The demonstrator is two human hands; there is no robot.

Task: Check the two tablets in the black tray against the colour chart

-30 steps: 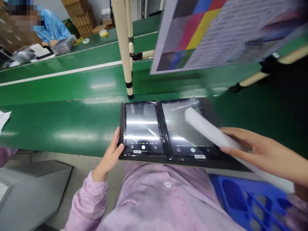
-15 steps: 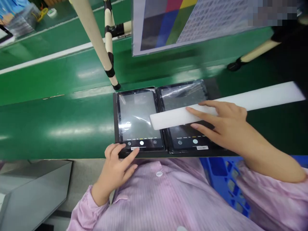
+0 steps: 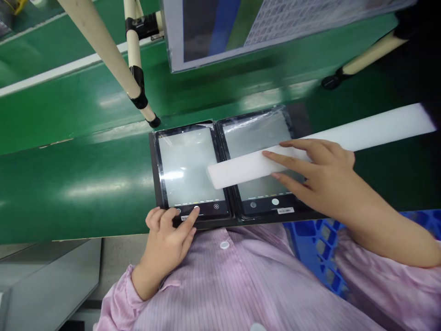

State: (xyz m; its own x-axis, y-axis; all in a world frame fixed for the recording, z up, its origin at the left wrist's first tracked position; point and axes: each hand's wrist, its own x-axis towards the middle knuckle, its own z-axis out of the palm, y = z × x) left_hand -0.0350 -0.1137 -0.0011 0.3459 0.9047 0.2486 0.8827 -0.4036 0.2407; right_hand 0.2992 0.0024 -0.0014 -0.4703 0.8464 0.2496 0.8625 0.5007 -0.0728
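Observation:
Two tablets with clear film over them lie side by side on a black mat: the left tablet (image 3: pixel 188 161) and the right tablet (image 3: pixel 257 133). Both show a camera screen with a pale grey picture. My left hand (image 3: pixel 168 234) is at the lower edge of the left tablet, its index fingertip on the round white shutter button and the other fingers bent; it holds nothing. A long white foam-like strip (image 3: pixel 237 172) is in my right hand (image 3: pixel 317 172), gripped between thumb and fingers. The strip slants across the right tablet, and its left end overlaps the left tablet.
A green bench (image 3: pixel 103 179) carries the mat. Behind the tablets stand cream pipe legs (image 3: pixel 106 55) with black joints, and a printed colour chart (image 3: pixel 220 32) hangs there. A blue plastic crate (image 3: pixel 310 248) is below the bench at right, a grey panel (image 3: pixel 62 285) at lower left.
My left index finger has moved up from the tablet's lower edge onto the shutter button. The tablet screens look brighter. My right hand keeps the strip nearly in place; the view has shifted slightly.

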